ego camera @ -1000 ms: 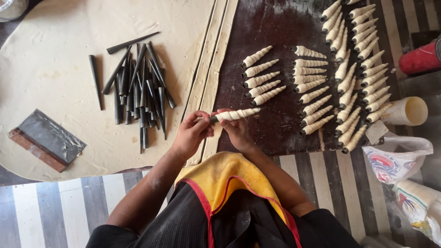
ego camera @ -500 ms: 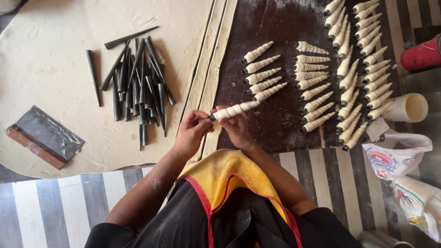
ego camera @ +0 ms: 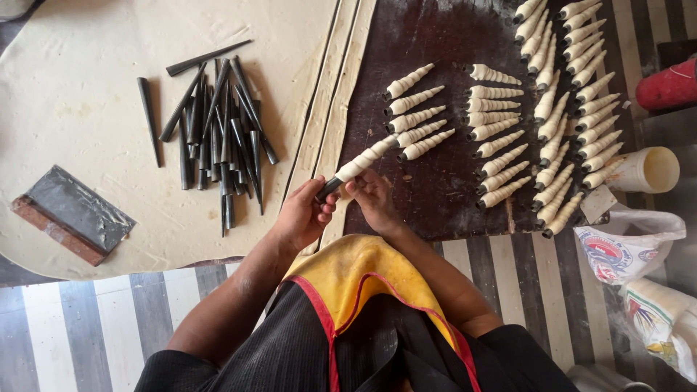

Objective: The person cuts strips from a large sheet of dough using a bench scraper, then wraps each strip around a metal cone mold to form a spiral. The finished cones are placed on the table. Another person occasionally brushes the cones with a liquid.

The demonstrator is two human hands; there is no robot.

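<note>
My left hand (ego camera: 303, 212) grips the bare wide end of a black metal cone mould wrapped in a spiral of pale dough (ego camera: 361, 165). My right hand (ego camera: 372, 197) holds the same cone from below, fingers against the dough. The cone points up and to the right, its tip over the dark baking tray (ego camera: 435, 196). Cut dough strips (ego camera: 330, 109) run along the sheet's edge just above my hands.
A pile of bare black cone moulds (ego camera: 218, 131) lies on the rolled dough sheet (ego camera: 72, 94). A flat metal scraper (ego camera: 71, 212) sits at the left. Rows of wrapped cones (ego camera: 501, 138) fill the tray. A white cup (ego camera: 646, 170), a red object (ego camera: 671, 83) and plastic bags (ego camera: 632, 247) stand at the right.
The wrapped cone has tilted, its tip rising toward the rows on the tray. Both hands have shifted slightly with it.
</note>
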